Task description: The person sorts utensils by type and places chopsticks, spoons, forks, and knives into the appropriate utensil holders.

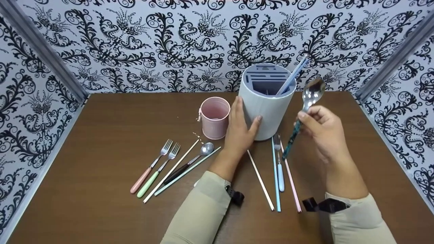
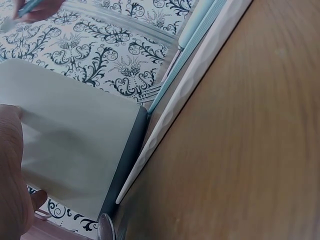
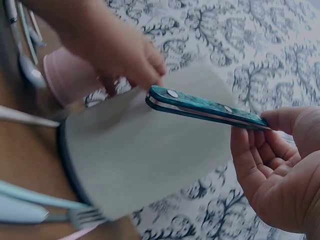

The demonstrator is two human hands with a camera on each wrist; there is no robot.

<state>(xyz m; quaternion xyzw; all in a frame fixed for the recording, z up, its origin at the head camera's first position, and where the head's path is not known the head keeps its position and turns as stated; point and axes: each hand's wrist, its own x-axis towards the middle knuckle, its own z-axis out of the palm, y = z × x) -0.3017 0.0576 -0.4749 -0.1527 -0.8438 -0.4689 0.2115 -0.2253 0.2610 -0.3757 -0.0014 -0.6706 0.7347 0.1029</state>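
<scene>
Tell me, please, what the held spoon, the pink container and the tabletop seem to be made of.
Spoon: polished metal bowl, given its bright highlights; glossy, marbled teal handle, probably plastic or resin.
Pink container: satin finish; its soft, even sheen could mean painted metal or plastic.
Tabletop: smooth brown wood or laminate, judging by the grain.

We stretch both forearms forward: the left forearm [image 1: 200, 210] and the right forearm [image 1: 359, 220] wear long, pale beige cloth sleeves [image 1: 210, 189], with black straps [image 1: 234, 196] near the wrists. Our bare left hand [image 1: 240, 132] points away from us, fingers [image 1: 237, 108] nearly straight, thumb [image 1: 255, 126] spread apart from them. Our bare right hand [image 1: 323, 134] is raised, its thumb [image 1: 310, 121] and fingers [image 1: 320, 111] drawn together in a pinch.
</scene>
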